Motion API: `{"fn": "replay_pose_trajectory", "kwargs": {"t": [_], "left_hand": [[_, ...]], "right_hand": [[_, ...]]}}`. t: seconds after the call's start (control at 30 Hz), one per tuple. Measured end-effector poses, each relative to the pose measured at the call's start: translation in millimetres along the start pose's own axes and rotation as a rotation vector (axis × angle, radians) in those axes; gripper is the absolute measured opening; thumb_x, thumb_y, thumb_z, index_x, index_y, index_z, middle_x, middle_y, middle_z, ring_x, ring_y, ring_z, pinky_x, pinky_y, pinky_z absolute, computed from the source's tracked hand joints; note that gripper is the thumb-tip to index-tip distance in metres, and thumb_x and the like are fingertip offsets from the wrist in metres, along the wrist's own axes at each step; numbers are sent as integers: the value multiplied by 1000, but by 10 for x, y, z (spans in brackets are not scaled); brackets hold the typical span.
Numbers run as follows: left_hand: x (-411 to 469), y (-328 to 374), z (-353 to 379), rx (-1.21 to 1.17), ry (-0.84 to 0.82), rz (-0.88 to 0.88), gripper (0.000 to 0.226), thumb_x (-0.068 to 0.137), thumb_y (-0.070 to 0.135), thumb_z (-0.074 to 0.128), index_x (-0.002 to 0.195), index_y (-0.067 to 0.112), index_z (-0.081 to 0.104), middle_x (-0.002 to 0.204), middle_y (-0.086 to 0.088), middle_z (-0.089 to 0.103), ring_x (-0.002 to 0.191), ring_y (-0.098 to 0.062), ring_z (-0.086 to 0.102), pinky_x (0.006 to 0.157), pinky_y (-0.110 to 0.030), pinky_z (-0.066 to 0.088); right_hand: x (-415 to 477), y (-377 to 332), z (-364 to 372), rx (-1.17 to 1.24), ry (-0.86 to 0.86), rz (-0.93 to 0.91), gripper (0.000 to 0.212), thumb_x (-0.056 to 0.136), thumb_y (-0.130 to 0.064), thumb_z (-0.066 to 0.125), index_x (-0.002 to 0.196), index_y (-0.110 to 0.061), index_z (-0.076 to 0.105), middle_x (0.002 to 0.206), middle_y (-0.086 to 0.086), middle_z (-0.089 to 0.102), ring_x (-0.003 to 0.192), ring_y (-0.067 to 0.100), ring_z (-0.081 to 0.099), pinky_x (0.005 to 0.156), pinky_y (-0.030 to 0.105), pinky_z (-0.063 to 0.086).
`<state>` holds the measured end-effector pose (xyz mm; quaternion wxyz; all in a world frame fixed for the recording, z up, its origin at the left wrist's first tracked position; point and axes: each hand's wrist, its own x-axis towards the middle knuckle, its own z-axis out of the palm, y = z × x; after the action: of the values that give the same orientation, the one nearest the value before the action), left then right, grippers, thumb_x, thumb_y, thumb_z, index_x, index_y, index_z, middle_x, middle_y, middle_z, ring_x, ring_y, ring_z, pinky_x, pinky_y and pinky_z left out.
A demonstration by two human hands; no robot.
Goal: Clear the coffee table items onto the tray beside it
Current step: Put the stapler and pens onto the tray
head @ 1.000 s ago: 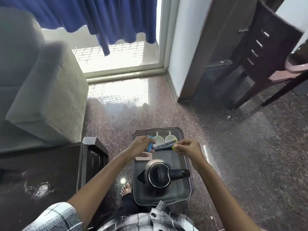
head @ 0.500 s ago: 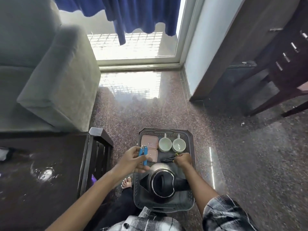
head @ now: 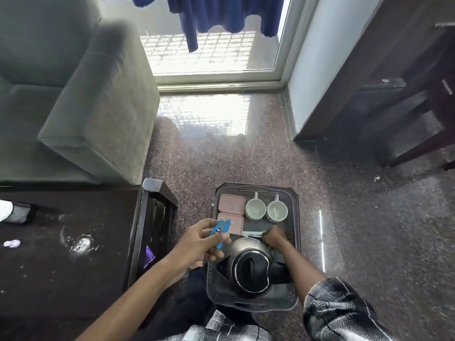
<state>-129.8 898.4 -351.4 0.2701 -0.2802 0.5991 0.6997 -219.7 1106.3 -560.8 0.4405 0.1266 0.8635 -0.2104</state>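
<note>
The fingers [head: 209, 238] of the left hand [head: 199, 244] are clamped on a blue clip [head: 220, 231] above the tray [head: 294, 225]. The right hand [head: 274, 238] pinches a dark flat tool [head: 251, 234], low in the tray between kettle [head: 251, 269] and cups [head: 255, 209]. The desk [head: 61, 267] stands left.

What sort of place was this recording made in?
Probably a home living room: a grey upholstered sofa beside a dark wooden coffee table, a glass balcony door with a blue curtain, and a tray with a kettle on the floor.
</note>
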Motion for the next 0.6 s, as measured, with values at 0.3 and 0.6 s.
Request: {"fn": "replay_pose_trajectory", "kwargs": {"t": [0.3, 0.6], "left_hand": [[183, 31, 71, 76, 12, -33, 17, 86, 15, 65, 102, 12, 59, 84, -6, 69, 42, -3, 51, 43, -14, 41], [332, -61, 155, 422, -70, 31, 13, 90, 20, 59, 102, 15, 56, 70, 4, 57, 39, 2, 42, 38, -11, 32]], "right_hand": [[-642, -259, -485, 504, 35, -173, 14, 81, -3, 58, 70, -10, 65, 75, 12, 63, 64, 19, 58, 59, 25, 45], [-1563, -608, -653, 847, -337, -435, 26, 78, 6, 65, 104, 7, 63, 82, 14, 67, 67, 18, 64, 64, 22, 56]]}}
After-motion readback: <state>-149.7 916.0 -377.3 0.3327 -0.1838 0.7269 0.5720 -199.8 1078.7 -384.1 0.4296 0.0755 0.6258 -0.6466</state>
